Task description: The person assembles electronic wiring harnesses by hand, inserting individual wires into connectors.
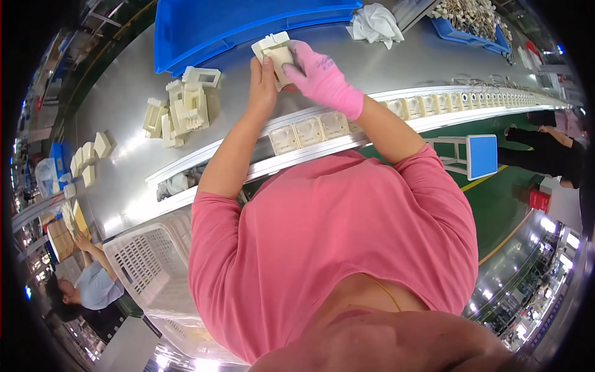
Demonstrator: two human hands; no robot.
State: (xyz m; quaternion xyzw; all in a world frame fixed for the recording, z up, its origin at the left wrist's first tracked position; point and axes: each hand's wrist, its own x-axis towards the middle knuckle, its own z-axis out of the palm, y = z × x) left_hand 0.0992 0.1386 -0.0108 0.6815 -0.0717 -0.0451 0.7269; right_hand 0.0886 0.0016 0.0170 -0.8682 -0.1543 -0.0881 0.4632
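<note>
Both hands are together over the metal bench, just in front of the blue tray, closed on a cream plastic housing [279, 62]. My bare left hand [263, 87] grips its left side with the thumb upright along it. My right hand [319, 74], in a pink glove with greyish fingertips, clasps it from the right. The palms and fingers hide part of the housing, so its lower end is hard to make out. To the left lies a loose pile of cream plastic frames [186, 108], some tilted over one another.
A large blue tray [248, 38] stands behind my hands. Square cream housings [308, 131] line a rail along the bench's near edge. White crumpled cloth [375, 25] and a blue bin [474, 40] of wired parts are far right. A co-worker [93, 288] is at left, near a white basket [145, 260].
</note>
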